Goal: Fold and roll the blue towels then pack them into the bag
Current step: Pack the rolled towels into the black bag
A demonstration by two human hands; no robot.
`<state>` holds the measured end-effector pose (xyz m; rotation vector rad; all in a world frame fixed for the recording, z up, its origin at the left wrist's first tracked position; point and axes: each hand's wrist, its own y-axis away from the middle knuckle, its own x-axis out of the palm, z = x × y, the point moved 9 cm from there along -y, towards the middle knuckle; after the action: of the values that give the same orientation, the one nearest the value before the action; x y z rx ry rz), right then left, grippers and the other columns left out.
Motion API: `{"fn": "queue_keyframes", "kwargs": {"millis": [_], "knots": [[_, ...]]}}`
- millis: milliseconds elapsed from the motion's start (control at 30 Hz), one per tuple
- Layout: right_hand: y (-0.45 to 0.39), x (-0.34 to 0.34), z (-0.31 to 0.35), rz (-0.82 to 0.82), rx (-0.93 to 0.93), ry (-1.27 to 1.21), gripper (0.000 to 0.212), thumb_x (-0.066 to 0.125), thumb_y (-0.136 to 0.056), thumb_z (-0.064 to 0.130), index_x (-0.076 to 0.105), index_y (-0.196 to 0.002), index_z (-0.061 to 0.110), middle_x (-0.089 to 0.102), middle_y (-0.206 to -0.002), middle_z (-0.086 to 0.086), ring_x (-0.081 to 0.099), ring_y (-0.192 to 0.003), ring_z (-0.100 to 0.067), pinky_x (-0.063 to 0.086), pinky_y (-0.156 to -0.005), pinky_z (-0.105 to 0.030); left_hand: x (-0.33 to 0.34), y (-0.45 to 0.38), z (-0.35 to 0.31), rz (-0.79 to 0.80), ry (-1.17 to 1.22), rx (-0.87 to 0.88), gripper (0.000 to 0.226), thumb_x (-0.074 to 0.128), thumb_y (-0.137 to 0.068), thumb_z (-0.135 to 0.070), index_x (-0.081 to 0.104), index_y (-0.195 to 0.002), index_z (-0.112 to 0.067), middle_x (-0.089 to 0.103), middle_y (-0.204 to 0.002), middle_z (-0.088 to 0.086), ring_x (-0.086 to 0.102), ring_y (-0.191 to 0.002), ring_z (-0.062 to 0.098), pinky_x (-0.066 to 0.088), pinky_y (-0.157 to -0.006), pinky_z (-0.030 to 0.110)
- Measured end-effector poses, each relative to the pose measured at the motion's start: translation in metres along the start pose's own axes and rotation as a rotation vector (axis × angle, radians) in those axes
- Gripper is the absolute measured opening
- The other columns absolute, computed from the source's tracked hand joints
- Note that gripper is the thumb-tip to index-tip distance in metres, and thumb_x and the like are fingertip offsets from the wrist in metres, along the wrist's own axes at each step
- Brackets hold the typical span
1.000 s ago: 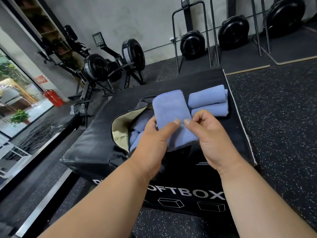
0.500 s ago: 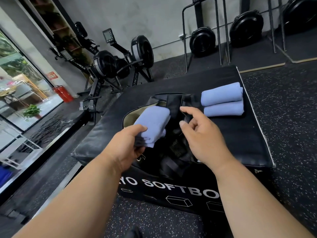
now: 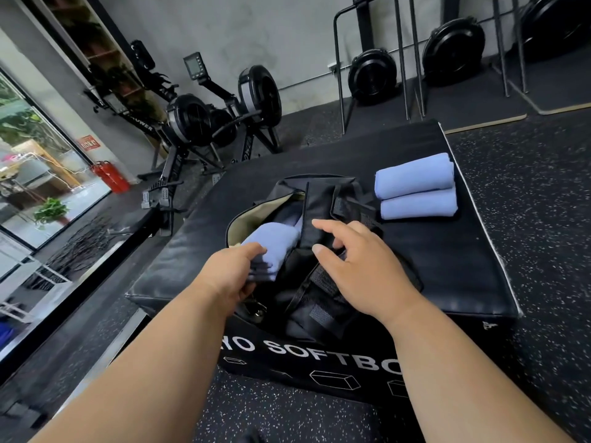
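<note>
Now the left hand [image 3: 232, 276] grips a rolled towel [image 3: 271, 244] at the bag [image 3: 319, 199] mouth; the right hand [image 3: 361, 266], fingers relaxed, rests on the flap. Loose flap may snag it; two rolls [image 3: 415, 187] wait at 2 o'clock.

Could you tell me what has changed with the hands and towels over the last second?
The right hand let go of the rolled towel and moved to the bag's flap. The left hand, gripping the towel alone, carried it down into the bag. The two rolled towels on the soft box stayed put.
</note>
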<state>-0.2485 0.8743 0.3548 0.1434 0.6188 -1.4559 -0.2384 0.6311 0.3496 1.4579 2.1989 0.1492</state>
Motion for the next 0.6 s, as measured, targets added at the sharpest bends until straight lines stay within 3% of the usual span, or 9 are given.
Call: {"fn": "queue_keyframes", "kwargs": {"millis": [100,300,433,533,600], "knots": [[-0.003,0.01,0.004,0.035,-0.025,-0.004,0.038,0.053,-0.1,0.055,0.06,-0.137,0.053,0.051,-0.107,0.018,0.048,-0.112,-0.008,0.043,-0.107,-0.036,-0.005,-0.01,0.009,-0.007,-0.084,0.047,0.013,0.066,-0.093,-0.021,0.055,-0.086,-0.018,0.052,-0.081,0.008,0.043,-0.055,0.013,0.033,-0.047,0.02],[-0.005,0.033,0.018,0.082,-0.086,0.029,0.033,0.05,-0.101,0.054,0.066,-0.13,0.052,0.048,-0.101,0.015,0.043,-0.109,-0.01,0.035,-0.112,-0.036,-0.018,-0.008,0.011,0.023,-0.082,0.075,0.024,0.072,-0.074,-0.03,0.057,-0.089,-0.019,0.05,-0.075,0.004,0.04,-0.058,0.016,0.03,-0.05,0.024],[-0.006,0.039,0.023,0.076,-0.111,0.067,0.053,0.032,-0.093,0.067,0.062,-0.135,0.052,0.045,-0.096,0.013,0.043,-0.103,-0.013,0.037,-0.107,-0.038,-0.003,0.009,0.008,0.246,-0.006,0.083,0.013,0.073,-0.084,-0.022,0.065,-0.094,-0.021,0.06,-0.076,0.001,0.052,-0.064,0.017,0.036,-0.057,0.028],[-0.005,0.039,0.022,0.048,-0.098,0.09,0.06,0.024,-0.093,0.068,0.064,-0.133,0.049,0.048,-0.095,0.011,0.047,-0.105,-0.018,0.039,-0.105,-0.041,0.005,0.017,0.013,0.354,0.023,0.076,0.045,0.075,-0.072,-0.027,0.071,-0.115,-0.015,0.067,-0.091,0.007,0.056,-0.082,0.026,0.038,-0.065,0.033],[-0.005,0.038,0.02,0.041,-0.084,0.113,0.059,0.021,-0.094,0.066,0.068,-0.12,0.041,0.05,-0.093,0.008,0.049,-0.101,-0.022,0.042,-0.101,-0.044,0.006,0.018,0.013,0.368,0.01,0.09,0.048,0.075,-0.07,-0.027,0.071,-0.117,-0.016,0.068,-0.09,0.005,0.057,-0.077,0.024,0.039,-0.059,0.028]]}}
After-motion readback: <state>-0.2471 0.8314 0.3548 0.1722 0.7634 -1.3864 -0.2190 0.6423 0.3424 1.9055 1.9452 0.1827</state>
